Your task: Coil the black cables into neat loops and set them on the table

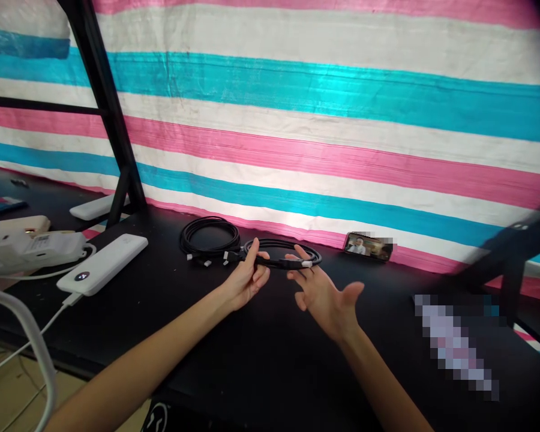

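The left hand (246, 282), half-curled with grip unclear, and open right hand (323, 297) are touching a round black cable coil (279, 263).

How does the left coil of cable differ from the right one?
The left coil lies untouched on the table; the right coil is at the fingertips of the left hand and the right hand. The left coil looks rounder in this view, the right coil flatter. Both are black cable wound in loops.

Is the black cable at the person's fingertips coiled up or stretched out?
Coiled up: the thin black cable runs in several overlapping loops, forming a ring at the left hand and right hand.
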